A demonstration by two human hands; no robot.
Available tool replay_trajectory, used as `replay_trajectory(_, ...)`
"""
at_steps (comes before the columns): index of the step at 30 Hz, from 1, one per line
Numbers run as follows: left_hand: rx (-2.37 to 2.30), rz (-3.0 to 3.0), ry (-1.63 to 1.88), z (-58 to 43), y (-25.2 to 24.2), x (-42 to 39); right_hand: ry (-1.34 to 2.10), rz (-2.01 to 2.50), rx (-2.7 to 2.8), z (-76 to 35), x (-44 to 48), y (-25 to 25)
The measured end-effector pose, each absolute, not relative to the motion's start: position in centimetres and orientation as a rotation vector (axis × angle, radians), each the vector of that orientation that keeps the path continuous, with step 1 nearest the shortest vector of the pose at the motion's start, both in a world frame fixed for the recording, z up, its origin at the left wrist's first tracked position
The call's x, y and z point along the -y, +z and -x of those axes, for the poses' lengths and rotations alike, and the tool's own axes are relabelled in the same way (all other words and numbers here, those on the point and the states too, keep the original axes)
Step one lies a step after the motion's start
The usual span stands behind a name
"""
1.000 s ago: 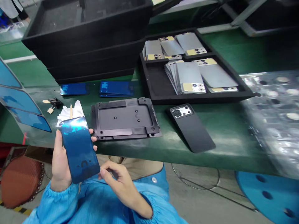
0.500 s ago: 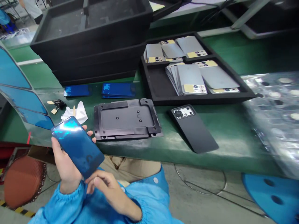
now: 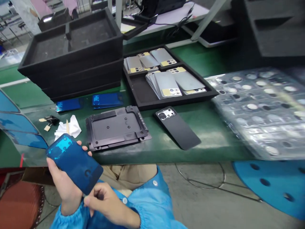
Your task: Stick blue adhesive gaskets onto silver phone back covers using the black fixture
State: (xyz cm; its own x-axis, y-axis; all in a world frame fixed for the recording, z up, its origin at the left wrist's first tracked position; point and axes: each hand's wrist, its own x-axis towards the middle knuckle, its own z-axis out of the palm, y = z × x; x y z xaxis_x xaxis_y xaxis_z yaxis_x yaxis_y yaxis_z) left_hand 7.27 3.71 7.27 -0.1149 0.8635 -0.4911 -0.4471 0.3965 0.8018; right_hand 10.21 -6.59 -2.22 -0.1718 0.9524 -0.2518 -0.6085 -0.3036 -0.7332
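While the left hand (image 3: 64,186) grips the blue panel (image 3: 75,162) from behind, tilted, just off the near edge of the desk (image 3: 214,140), the right hand (image 3: 107,203) pinches the panel's lower corner, fingers curled narrow.

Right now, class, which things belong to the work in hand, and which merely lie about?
In hand: glossy blue rectangular sheet, gripped by left hand; right hand at its lower corner.
Lying about: black metal jig plate, black phone back cover, white crumpled cloth, black foam tray of silver covers.
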Motion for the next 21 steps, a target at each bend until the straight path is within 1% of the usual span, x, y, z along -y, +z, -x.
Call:
replay_trajectory(2, -1.230, -0.521, 1.227, -7.3, 6.9, -4.1, 1.662, 0.920, 0.625, -11.0, 7.8, -2.3)
replay_trajectory(4, -1.221, -0.640, 1.276, -7.5, 6.3, -4.0, 1.523, 1.032, 0.650, -12.2, 9.3, -2.2)
replay_trajectory(8, -1.127, -0.794, 1.131, -7.3, 4.4, -1.2, 0.889, 1.196, 0.822, -14.7, 11.2, -1.7)
replay_trajectory(10, -1.051, -0.830, 1.053, -7.0, 3.4, 0.7, 0.689, 1.261, 0.919, -15.3, 11.1, -1.6)
replay_trajectory(11, -1.013, -0.851, 1.034, -6.9, 3.0, 1.4, 0.693, 1.298, 0.953, -15.5, 11.0, -1.6)
replay_trajectory(16, -0.946, -0.983, 1.078, -6.7, 2.2, 2.7, 0.962, 1.368, 1.011, -16.2, 10.4, -1.6)
replay_trajectory(21, -0.867, -1.016, 1.122, -7.1, 1.9, 2.7, 0.935, 1.241, 1.081, -17.8, 10.2, -0.9)
